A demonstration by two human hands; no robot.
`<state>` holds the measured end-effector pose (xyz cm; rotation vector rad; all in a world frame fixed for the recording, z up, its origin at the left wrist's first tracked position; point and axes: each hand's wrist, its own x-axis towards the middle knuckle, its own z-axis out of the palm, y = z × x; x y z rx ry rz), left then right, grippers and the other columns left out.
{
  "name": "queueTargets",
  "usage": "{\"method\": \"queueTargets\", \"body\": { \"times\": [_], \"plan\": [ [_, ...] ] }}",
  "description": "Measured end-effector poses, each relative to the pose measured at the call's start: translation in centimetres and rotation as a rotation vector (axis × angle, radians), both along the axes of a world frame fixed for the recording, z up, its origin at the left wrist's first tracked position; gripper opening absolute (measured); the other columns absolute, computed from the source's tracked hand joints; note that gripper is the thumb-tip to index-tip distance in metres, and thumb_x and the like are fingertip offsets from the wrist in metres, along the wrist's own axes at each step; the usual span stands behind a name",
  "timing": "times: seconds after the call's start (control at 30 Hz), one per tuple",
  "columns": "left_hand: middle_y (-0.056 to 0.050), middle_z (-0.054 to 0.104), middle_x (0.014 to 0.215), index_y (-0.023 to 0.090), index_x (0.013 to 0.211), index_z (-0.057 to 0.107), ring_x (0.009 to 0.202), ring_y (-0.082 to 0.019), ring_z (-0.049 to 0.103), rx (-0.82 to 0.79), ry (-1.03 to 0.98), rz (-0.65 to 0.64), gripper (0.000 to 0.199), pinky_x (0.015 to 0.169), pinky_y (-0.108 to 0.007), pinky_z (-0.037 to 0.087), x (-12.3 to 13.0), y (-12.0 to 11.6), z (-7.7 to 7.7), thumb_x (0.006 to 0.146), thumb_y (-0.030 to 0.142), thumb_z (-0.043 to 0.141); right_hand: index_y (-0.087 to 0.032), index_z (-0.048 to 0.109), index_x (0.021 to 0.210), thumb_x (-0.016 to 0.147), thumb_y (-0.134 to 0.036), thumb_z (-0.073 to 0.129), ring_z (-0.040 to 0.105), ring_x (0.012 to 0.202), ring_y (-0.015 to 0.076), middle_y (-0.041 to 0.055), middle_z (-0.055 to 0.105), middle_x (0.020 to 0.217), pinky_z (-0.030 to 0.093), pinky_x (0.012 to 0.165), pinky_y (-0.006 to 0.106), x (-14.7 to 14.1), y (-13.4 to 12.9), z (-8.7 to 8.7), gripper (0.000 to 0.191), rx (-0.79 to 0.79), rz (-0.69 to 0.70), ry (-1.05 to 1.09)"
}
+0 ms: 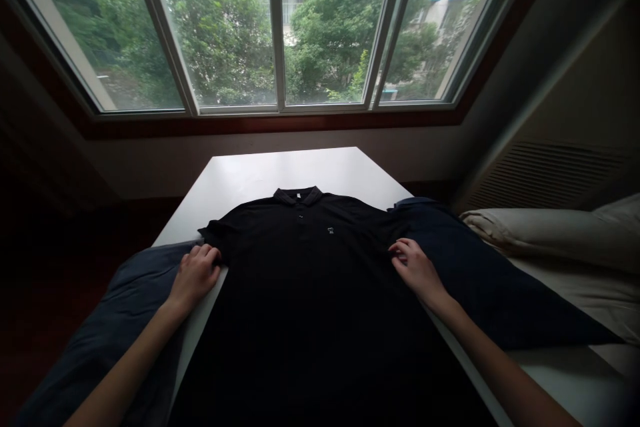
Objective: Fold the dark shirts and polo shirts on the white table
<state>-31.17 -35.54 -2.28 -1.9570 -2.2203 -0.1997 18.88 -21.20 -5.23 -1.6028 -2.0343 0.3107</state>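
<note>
A black short-sleeved polo shirt (305, 287) lies spread flat, front side up, its collar toward the window and its lower part running off the bottom of the view. A small pale emblem marks the chest. At the sleeve on the left, my left hand (197, 271) has its fingers curled in and closed on the fabric's edge. My right hand (415, 270) pinches the cloth by the opposite sleeve. Both fingertips are partly hidden against the dark material.
Under the shirt is a white table (250, 173). Dark blue-grey cloth (135, 287) drapes over its left side, and navy cloth (480, 280) lies at the right. Beyond that sits a beige cushioned seat (560, 233). A wide window (280, 33) stands behind the table.
</note>
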Motion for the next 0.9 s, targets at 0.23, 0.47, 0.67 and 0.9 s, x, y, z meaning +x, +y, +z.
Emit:
{"method": "queueTargets", "body": {
  "times": [0.23,0.47,0.67,0.9],
  "plan": [
    [-0.008,0.062,0.101,0.024,0.095,0.056,0.1,-0.028,0.054,0.03,-0.007,0.009,0.015,0.084,-0.041,0.041,-0.6,-0.2,-0.9,0.084,0.027,0.045,-0.022,0.057,0.092,0.08,-0.017,0.046,0.067,0.083,0.0191,0.0073,0.06,0.111,0.054,0.073,0.031,0.9,0.2,0.0,0.017,0.027,-0.063,0.062],
    [-0.007,0.062,0.101,0.024,0.095,0.056,0.1,-0.028,0.054,0.038,-0.036,0.007,0.016,0.084,-0.041,0.041,-0.7,-0.2,-0.8,0.084,0.025,0.045,-0.021,0.055,0.103,0.072,-0.021,0.057,0.067,0.089,0.0216,0.0112,0.06,0.117,0.057,0.078,0.035,1.3,2.9,-0.9,0.031,-0.178,-0.148,0.562],
    [-0.007,0.063,0.104,0.024,0.096,0.057,0.103,-0.027,0.054,0.019,-0.082,0.021,0.017,0.087,-0.041,0.04,-0.6,-0.3,-0.5,0.084,0.025,0.045,-0.021,0.056,0.11,0.07,-0.036,0.067,0.062,0.106,0.0274,0.0154,0.051,0.133,0.056,0.069,0.03,-0.9,4.1,0.7,0.043,-0.239,-0.264,0.798],
    [-0.007,0.062,0.106,0.023,0.099,0.057,0.105,-0.027,0.052,-0.003,-0.123,0.015,0.019,0.089,-0.04,0.038,-0.7,-0.5,-0.3,0.086,0.025,0.044,-0.014,0.069,0.098,0.062,-0.024,0.065,0.062,0.065,0.0191,0.0063,0.069,0.078,0.051,0.056,0.028,-2.0,8.1,0.1,0.037,-0.109,-0.167,0.565]
  ]
}}
